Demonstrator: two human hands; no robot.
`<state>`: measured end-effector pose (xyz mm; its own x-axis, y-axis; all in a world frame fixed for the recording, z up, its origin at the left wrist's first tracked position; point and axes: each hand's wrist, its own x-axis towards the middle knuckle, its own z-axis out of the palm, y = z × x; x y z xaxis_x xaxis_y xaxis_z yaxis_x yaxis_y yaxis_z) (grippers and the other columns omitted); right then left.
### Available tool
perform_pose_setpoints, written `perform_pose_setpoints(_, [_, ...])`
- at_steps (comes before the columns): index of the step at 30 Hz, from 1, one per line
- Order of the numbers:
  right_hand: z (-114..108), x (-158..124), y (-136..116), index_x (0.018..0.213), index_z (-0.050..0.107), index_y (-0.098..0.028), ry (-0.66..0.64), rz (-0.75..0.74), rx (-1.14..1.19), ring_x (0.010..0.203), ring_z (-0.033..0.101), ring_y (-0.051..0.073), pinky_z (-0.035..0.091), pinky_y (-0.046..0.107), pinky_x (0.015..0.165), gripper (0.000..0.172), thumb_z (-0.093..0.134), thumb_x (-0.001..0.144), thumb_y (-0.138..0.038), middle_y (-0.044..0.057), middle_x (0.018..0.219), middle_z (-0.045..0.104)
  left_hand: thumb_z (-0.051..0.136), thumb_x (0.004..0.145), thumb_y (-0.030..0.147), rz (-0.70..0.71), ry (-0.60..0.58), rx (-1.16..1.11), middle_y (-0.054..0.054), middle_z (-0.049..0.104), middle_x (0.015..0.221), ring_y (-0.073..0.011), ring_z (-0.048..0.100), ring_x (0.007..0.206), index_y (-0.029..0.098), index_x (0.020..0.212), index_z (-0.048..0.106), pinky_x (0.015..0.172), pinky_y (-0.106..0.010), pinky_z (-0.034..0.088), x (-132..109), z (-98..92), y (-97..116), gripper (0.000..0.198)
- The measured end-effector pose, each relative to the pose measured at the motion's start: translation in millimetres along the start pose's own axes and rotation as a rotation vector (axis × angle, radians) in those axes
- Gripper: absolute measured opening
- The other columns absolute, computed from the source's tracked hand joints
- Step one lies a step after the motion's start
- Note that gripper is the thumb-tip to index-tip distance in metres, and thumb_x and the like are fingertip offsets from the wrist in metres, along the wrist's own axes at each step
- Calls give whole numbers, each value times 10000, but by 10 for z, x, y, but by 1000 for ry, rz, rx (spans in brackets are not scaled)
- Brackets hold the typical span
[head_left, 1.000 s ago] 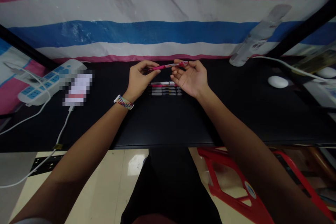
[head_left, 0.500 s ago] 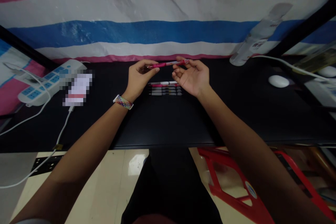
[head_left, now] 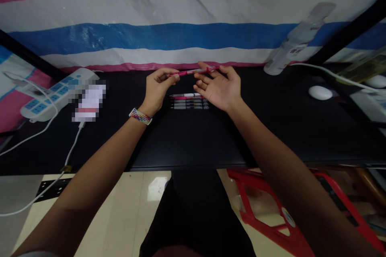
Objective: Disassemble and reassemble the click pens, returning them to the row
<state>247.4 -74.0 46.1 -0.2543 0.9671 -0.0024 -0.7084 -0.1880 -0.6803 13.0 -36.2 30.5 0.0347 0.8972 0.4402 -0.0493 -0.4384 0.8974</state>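
Observation:
A pink-and-white pen [head_left: 193,71] is held up level above the back part of the black desk. My left hand [head_left: 158,88] pinches its left end between thumb and fingers. At its right end, my right hand [head_left: 221,88] has the pen between thumb and index finger, palm turned up and the other fingers loosely spread. Below the hands, several pens lie side by side in a stack of rows: a white pen [head_left: 183,95] at the back, a pink one [head_left: 181,98] in front of it, then clear and dark gel pens [head_left: 188,107]. My right fingers cover some of their right ends.
On the left of the desk [head_left: 187,144] are a power strip [head_left: 63,92] and a phone [head_left: 89,102] on a white cable. A clear bottle [head_left: 289,46] and a white mouse [head_left: 320,93] stand to the right. Striped sheeting [head_left: 169,38] hangs behind; a red stool [head_left: 250,204] is below.
My left hand has shifted slightly left, and the pen's left end has risen a little. My right index finger has stretched out further behind the pen.

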Motion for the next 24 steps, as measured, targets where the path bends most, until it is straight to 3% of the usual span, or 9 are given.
perform_pose_setpoints(8, [64, -19, -17, 1280, 768, -248, 64, 19, -42, 989, 813, 273, 708, 458, 978, 351, 725, 1032, -492, 86, 1042, 880, 950, 889, 277, -32, 14, -7, -38, 853, 903, -164, 797, 848, 256, 950, 864, 805, -298, 655, -1, -7, -26, 108])
perform_pose_setpoints(24, [60, -1, 22, 1303, 775, -241, 66, -7, -30, 996, 811, 288, 699, 505, 1003, 399, 720, 1023, -519, 91, 1037, 884, 946, 887, 256, -35, 8, -3, -45, 854, 902, -155, 788, 840, 234, 922, 865, 824, -299, 647, -9, 3, 11, 91])
